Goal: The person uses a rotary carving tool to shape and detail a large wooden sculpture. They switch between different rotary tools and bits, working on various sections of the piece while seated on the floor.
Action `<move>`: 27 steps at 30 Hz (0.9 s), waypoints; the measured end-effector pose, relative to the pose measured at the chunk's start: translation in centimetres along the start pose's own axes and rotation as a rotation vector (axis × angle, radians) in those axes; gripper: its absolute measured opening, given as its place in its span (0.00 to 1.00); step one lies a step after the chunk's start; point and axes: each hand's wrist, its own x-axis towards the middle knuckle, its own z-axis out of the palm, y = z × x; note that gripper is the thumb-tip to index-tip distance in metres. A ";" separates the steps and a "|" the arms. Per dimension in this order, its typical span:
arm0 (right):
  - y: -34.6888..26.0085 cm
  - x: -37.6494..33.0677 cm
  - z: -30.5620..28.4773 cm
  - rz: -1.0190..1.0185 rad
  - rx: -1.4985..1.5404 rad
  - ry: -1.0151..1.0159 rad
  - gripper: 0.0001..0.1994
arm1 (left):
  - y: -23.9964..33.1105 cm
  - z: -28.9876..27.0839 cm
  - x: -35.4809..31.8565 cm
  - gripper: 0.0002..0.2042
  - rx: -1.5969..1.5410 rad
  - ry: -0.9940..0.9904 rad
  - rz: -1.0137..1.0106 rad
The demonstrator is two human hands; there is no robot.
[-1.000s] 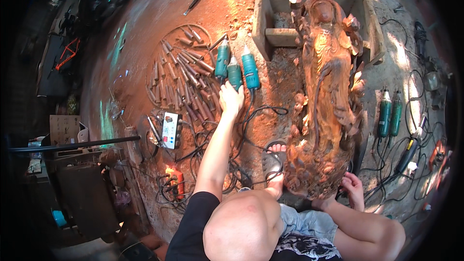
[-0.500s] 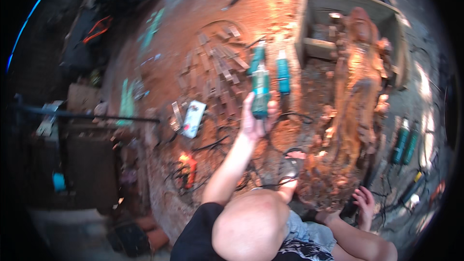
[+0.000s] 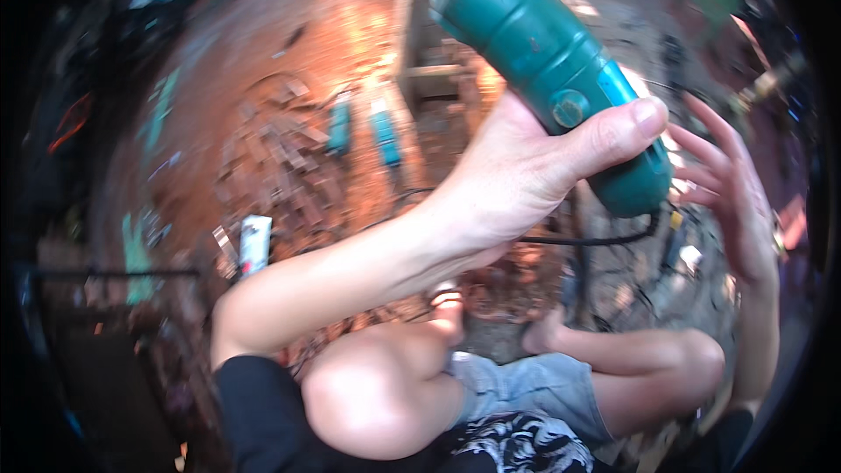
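Teal power tool, a thick cylindrical body like a handheld grinder, fills the upper middle of the view, raised close to the camera and tilted so that its far end runs up and to the left, out of the picture. Left hand is wrapped around the tool's near end, palm beneath the body and thumb pressed across its side just below a small round knob. A black cord leaves the tool's lower end and runs left beneath the hand. The left forearm stretches down and to the left to a bent elbow and a black sleeve.

Right hand is raised just to the right of the tool's near end, fingers spread wide and slightly curled, holding nothing; whether its fingertips touch the tool cannot be told.

Below the hands, the person's bare knees and grey shorts show that they are seated low, with a bare foot on the ground between the legs.

Farther off, on the reddish, sawdust-covered ground, two more teal power tools lie side by side, left of the raised one. Left of those, a blurred spread of small hand tools lies scattered. Nearer and to the left lies a small white object. A wooden frame stands far behind the left hand, blurred.
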 end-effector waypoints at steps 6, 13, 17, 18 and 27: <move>-6.2 -4.9 2.5 0.185 0.319 0.189 0.43 | -2.6 8.0 2.2 0.29 0.648 -0.144 0.118; -0.6 -23.1 0.5 0.680 0.611 0.393 0.46 | -15.7 5.0 -1.8 0.27 1.022 -0.553 0.951; 1.5 -24.8 4.8 0.713 0.558 0.357 0.47 | -21.5 4.3 -4.5 0.17 1.029 -0.613 0.864; 3.8 -25.0 4.2 0.740 0.540 0.197 0.59 | -22.2 4.0 -4.0 0.16 0.989 -0.591 0.841; 8.6 -22.6 2.7 0.331 0.525 0.006 0.50 | -22.7 1.2 -2.4 0.19 0.952 -0.421 0.700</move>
